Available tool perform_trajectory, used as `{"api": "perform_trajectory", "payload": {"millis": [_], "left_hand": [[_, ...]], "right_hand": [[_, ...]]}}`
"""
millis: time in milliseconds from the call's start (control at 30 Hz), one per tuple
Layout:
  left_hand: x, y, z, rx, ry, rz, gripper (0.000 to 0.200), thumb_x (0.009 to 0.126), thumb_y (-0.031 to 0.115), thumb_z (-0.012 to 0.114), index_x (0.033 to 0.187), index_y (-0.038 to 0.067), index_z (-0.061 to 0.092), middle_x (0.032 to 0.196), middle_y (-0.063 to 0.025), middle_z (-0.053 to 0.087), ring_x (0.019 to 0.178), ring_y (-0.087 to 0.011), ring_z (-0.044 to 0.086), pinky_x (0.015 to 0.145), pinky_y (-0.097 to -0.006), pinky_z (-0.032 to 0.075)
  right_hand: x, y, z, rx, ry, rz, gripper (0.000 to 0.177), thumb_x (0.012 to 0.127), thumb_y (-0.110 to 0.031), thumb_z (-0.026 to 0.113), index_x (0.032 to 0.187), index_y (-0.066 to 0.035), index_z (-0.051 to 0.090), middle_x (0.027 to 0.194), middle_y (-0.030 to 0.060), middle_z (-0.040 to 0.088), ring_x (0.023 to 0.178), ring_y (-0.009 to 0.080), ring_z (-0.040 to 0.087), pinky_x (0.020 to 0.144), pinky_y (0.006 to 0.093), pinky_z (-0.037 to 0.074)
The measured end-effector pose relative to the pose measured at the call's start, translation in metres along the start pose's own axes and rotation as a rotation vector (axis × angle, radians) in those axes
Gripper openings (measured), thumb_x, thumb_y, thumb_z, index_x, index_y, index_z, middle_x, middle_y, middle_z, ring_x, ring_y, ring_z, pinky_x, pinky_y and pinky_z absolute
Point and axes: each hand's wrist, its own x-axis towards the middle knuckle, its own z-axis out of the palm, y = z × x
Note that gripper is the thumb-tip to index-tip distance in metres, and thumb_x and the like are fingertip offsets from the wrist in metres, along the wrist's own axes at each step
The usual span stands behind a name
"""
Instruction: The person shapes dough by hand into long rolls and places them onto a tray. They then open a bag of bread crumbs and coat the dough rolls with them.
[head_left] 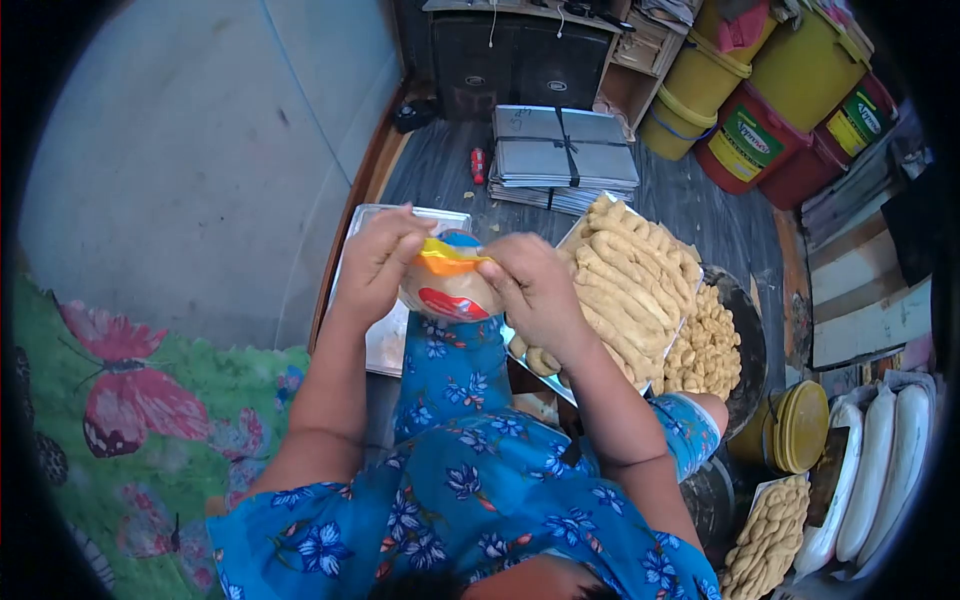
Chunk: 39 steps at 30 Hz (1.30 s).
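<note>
Head view: left hand (375, 262) and right hand (535, 290) half-hide, seemingly, a packet (450, 292).

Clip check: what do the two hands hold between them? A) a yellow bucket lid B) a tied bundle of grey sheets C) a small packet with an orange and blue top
C: the left hand and right hand both pinch the packet.

Filled plastic packet (450, 285), colourful top, held upright.
</note>
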Motion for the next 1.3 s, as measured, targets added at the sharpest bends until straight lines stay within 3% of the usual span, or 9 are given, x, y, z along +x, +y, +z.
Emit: {"api": "perform_trajectory", "payload": {"millis": [267, 567, 800, 900, 933, 967, 1000, 1100, 1300], "left_hand": [[-0.006, -0.008, 0.015, -0.302, 0.185, -0.21, 0.025, 0.096, 0.021, 0.052, 0.092, -0.002, 0.061, 0.091, -0.0118, 0.063, 0.085, -0.0195, 0.06, 0.079, -0.0314, 0.047], [-0.024, -0.015, 0.025, -0.154, 0.344, 0.177, 0.01, 0.086, 0.012, 0.06, 0.089, 0.003, 0.059, 0.083, -0.0137, 0.059, 0.075, -0.0279, 0.057, 0.069, -0.039, 0.047], [-0.02, 0.016, 0.003, -0.158, 0.098, 0.346, 0.008, 0.084, 0.012, 0.062, 0.087, 0.006, 0.057, 0.084, -0.008, 0.053, 0.072, -0.0248, 0.052, 0.065, -0.0395, 0.048], [-0.001, 0.043, -0.012, -0.256, -0.018, 0.506, 0.016, 0.075, 0.012, 0.07, 0.088, 0.004, 0.064, 0.088, -0.0071, 0.056, 0.073, -0.025, 0.056, 0.066, -0.0395, 0.051], [0.008, 0.054, -0.013, -0.271, 0.005, 0.556, 0.014, 0.074, 0.009, 0.069, 0.085, 0.001, 0.065, 0.081, -0.0062, 0.056, 0.067, -0.0224, 0.056, 0.063, -0.0375, 0.052], [0.011, 0.059, -0.009, -0.309, 0.103, 0.586, 0.012, 0.073, 0.009, 0.069, 0.082, 0.003, 0.062, 0.078, -0.0049, 0.054, 0.064, -0.0207, 0.054, 0.059, -0.0357, 0.05], [0.014, 0.064, -0.002, -0.342, 0.202, 0.615, 0.011, 0.073, 0.008, 0.068, 0.08, 0.005, 0.06, 0.075, -0.0036, 0.053, 0.062, -0.019, 0.052, 0.056, -0.0339, 0.047], [0.027, 0.078, 0.024, -0.413, 0.513, 0.733, 0.015, 0.072, 0.007, 0.067, 0.072, 0.01, 0.052, 0.067, 0.0002, 0.048, 0.055, -0.0139, 0.045, 0.046, -0.0284, 0.039], [0.022, 0.092, 0.063, -0.503, 0.943, 0.653, 0.025, 0.07, -0.003, 0.061, 0.063, 0.012, 0.042, 0.06, 0.0021, 0.04, 0.049, -0.0106, 0.036, 0.04, -0.0256, 0.031]], "right_hand": [[0.009, -0.012, 0.012, -0.155, 0.128, -0.093, 0.02, 0.086, -0.022, 0.062, 0.098, -0.006, 0.065, 0.094, 0.0107, 0.062, 0.094, 0.0291, 0.056, 0.084, 0.04, 0.039], [0.02, -0.039, 0.01, -0.277, -0.044, -0.096, 0.026, 0.081, -0.026, 0.068, 0.102, -0.011, 0.066, 0.076, 0.0041, 0.052, 0.076, 0.0243, 0.051, 0.069, 0.0376, 0.035], [0.016, -0.063, 0.006, -0.252, -0.117, -0.173, 0.025, 0.077, -0.023, 0.069, 0.098, -0.009, 0.068, 0.076, 0.0017, 0.052, 0.07, 0.0216, 0.049, 0.066, 0.0371, 0.034], [0.011, -0.079, -0.018, -0.269, 0.064, -0.457, 0.032, 0.055, -0.018, 0.077, 0.086, -0.012, 0.069, 0.068, -0.0036, 0.047, 0.062, 0.0146, 0.045, 0.057, 0.0321, 0.032], [0.007, -0.099, -0.026, -0.288, -0.011, -0.377, 0.022, 0.072, -0.026, 0.067, 0.088, -0.011, 0.07, 0.072, 0.0004, 0.051, 0.067, 0.0182, 0.049, 0.064, 0.0369, 0.033], [0.015, -0.08, 0.014, -0.259, 0.642, -0.694, 0.023, 0.064, -0.026, 0.072, 0.081, -0.011, 0.071, 0.067, 0.0027, 0.05, 0.065, 0.0192, 0.047, 0.061, 0.0375, 0.033], [0.011, -0.119, -0.043, -0.339, -0.144, -0.341, 0.015, 0.064, -0.026, 0.068, 0.075, -0.016, 0.067, 0.077, -0.011, 0.061, 0.07, 0.009, 0.057, 0.079, 0.0321, 0.04], [0.015, -0.112, 0.0, -0.365, 0.571, -0.527, 0.013, 0.068, -0.029, 0.066, 0.076, -0.019, 0.063, 0.067, -0.0078, 0.045, 0.067, 0.0097, 0.05, 0.075, 0.0327, 0.038], [0.028, -0.106, 0.01, -0.555, 0.783, -0.591, 0.012, 0.083, -0.03, 0.057, 0.077, -0.021, 0.052, 0.066, -0.007, 0.039, 0.064, 0.0076, 0.046, 0.073, 0.0324, 0.036]]}}
